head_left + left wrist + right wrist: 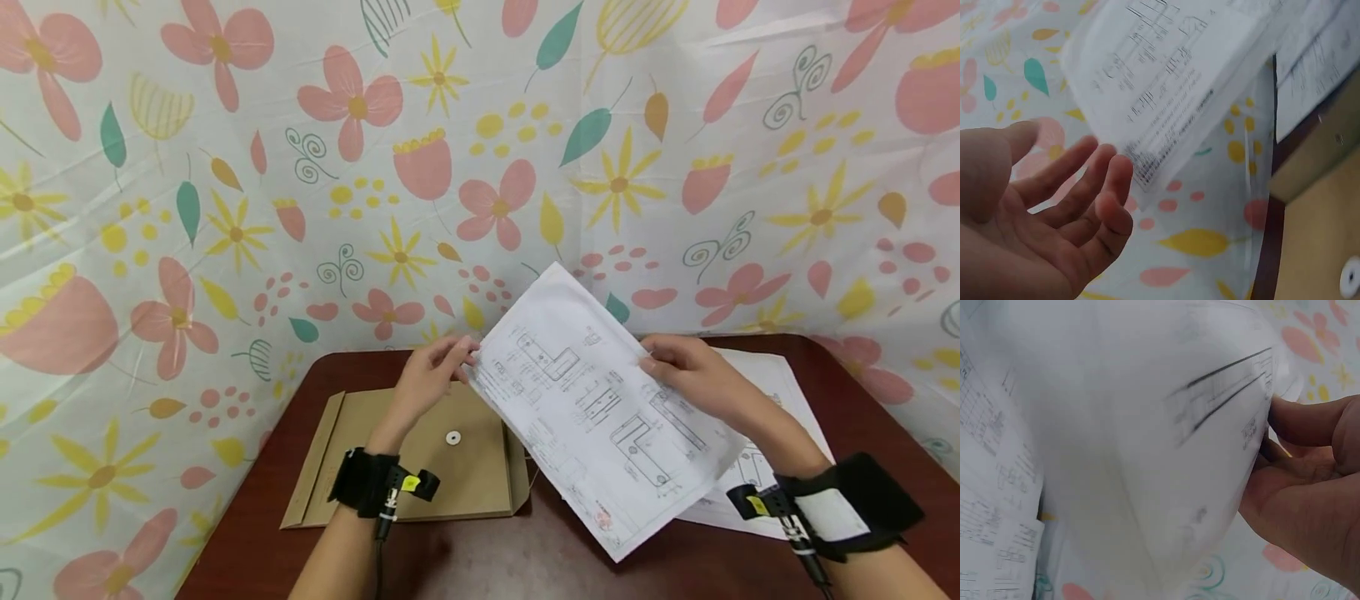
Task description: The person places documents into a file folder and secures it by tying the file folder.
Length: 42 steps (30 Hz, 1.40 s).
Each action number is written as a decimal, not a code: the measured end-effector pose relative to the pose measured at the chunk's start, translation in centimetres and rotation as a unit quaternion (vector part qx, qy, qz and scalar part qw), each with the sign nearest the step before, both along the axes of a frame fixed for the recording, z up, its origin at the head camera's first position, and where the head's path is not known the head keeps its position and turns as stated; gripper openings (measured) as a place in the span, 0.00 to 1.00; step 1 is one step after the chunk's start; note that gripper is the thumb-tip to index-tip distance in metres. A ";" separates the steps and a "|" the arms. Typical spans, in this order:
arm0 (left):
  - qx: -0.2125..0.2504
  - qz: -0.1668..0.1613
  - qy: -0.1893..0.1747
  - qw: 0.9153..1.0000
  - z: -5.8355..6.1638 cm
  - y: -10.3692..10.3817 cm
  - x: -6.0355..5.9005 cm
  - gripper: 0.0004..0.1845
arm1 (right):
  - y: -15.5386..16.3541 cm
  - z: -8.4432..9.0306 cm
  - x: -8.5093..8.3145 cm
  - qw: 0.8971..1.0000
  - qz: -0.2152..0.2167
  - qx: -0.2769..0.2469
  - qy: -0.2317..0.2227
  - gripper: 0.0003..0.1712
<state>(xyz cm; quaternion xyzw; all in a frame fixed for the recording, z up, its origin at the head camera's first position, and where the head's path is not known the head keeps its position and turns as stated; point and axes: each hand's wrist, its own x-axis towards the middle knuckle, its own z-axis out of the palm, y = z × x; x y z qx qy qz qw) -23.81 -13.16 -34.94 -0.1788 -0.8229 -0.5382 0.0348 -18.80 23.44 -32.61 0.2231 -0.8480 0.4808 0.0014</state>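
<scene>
Item: we held the drawing sheet (600, 408) aloft between us, long axis slanting from left hand (431, 375), fingers spread at its edge, down past right hand (693, 375), which pinched it.

Bare forearms, no sleeves. Left hand (427, 379): black wrist strap carrying small black camera mount, yellow sticker, thin black cable trailing down. Right hand (693, 375): wider black band with white label panel, yellow-tagged mount, black-and-white cable.
</scene>
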 end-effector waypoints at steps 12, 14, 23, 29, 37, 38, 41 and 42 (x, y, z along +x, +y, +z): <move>-0.055 -0.085 0.004 0.995 0.1 -2.9 2.8 0.17 | -2.6 1.0 0.1 0.997 0.060 0.051 -0.009 0.08; -0.038 -0.111 0.000 0.993 -0.1 -3.0 3.3 0.14 | -2.9 1.1 0.2 0.996 0.061 0.064 -0.002 0.07; 0.053 -0.141 0.020 0.988 -1.0 -2.5 4.5 0.10 | -3.3 2.1 0.6 0.991 0.014 0.114 0.061 0.12; 0.076 -0.097 0.050 0.991 -1.9 -3.2 4.7 0.10 | -0.2 4.1 0.4 0.989 -0.092 0.090 0.071 0.27; 0.108 -0.051 0.040 0.992 -2.5 -4.3 5.1 0.11 | 3.6 3.7 -0.5 0.989 -0.136 0.008 0.050 0.32; 0.113 -0.044 0.037 0.992 -2.5 -4.3 5.1 0.11 | 3.8 3.4 -0.6 0.990 -0.133 0.006 0.039 0.33; 0.123 -0.026 0.030 0.992 -2.4 -4.5 5.3 0.12 | 3.8 2.6 -0.7 0.994 -0.112 -0.008 0.006 0.33; 0.126 -0.022 0.028 0.991 -2.4 -4.5 5.3 0.13 | 3.7 2.3 -0.7 0.995 -0.101 -0.007 -0.008 0.34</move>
